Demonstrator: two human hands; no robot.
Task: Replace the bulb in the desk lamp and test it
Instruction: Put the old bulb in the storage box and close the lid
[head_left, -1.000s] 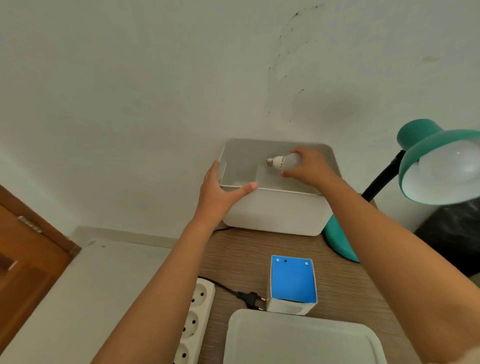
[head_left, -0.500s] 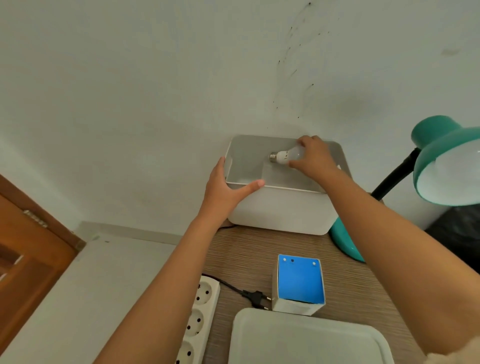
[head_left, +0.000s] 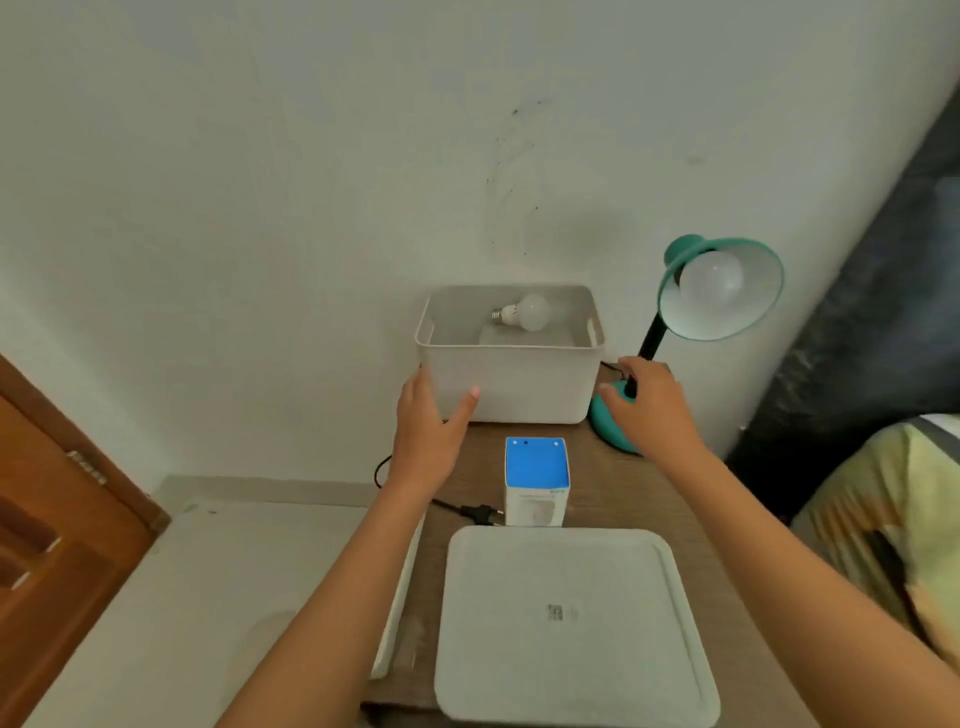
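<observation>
Two bulbs are in play: one lies on its side in the white bin (head_left: 511, 384) at the back of the desk (head_left: 613, 493), and the other sits screwed into the teal desk lamp (head_left: 722, 286), whose shade faces you. The loose bulb (head_left: 524, 312) rests with its metal base pointing left, touching nobody.

Your left hand (head_left: 428, 436) is spread open and empty, palm near the bin's front left corner, thumb close against the front wall. Your right hand (head_left: 652, 405) is also open and holds nothing; it hovers at the lamp's round base, fingers loosely curled beside the black neck.

Judging by the layout, the swap looks done and the test is what remains. The plug (head_left: 480, 512) lies loose on the desk just left of the blue-topped bulb carton (head_left: 535, 480), so the lamp has no power yet. The power strip (head_left: 397, 597) is mostly hidden behind your left forearm.

To do this well, steady the lamp base with your right hand so the head does not tip while the cord moves. Take the plug by its body, not the cord, and push it squarely into a socket. The white lid (head_left: 571, 623) in front crowds the near desk, so mind the cord does not snag on the carton. I cannot tell where the lamp's switch is; feel for it on the base or cord.
</observation>
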